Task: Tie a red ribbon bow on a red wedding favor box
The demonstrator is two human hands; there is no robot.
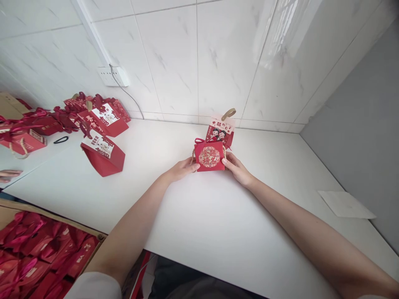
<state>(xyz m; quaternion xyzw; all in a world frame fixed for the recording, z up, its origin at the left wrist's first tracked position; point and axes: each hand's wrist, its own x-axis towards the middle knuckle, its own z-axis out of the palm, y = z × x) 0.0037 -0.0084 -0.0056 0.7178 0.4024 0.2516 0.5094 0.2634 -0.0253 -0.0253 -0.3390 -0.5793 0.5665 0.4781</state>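
Note:
Near the middle of the white table, a small red box (210,158) with a gold round emblem and rope handles is held between both hands. My left hand (183,168) grips its left side, thumb on the front face. On the right side, my right hand (236,166) holds it the same way, thumb on the front edge and the other fingers partly hidden behind. Just behind the box stands a red bag (220,132) with a cartoon couple on a pink label and a tan loop on top.
Red gift bags (104,153) and ribboned boxes (34,139) fill the table's left. A carton (102,237) of red boxes sits lower left. Another person's hand (10,175) rests at the left edge. White paper (346,204) lies right; a socket (112,76) is on the wall.

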